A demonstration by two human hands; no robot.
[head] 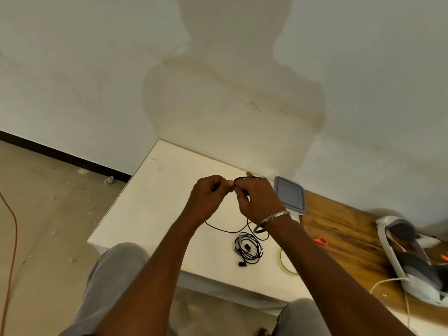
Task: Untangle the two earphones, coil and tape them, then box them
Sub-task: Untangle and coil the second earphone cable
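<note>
While 1 coiled black earphone (248, 248) lies near the table's (155, 202) front edge, left hand (208, 195) and right hand (259, 202) pinch the other's thin cable (228, 231), its buds hidden.

A white tabletop (155, 202) stands in front of me, and a wooden tabletop (339, 226) is right beside it. On the wood I see a white and grey headset (407, 263), a white cord (388, 280) and an orange scissors handle (321, 241). A thin orange cable (12, 238) runs over the floor (48, 214).
</note>
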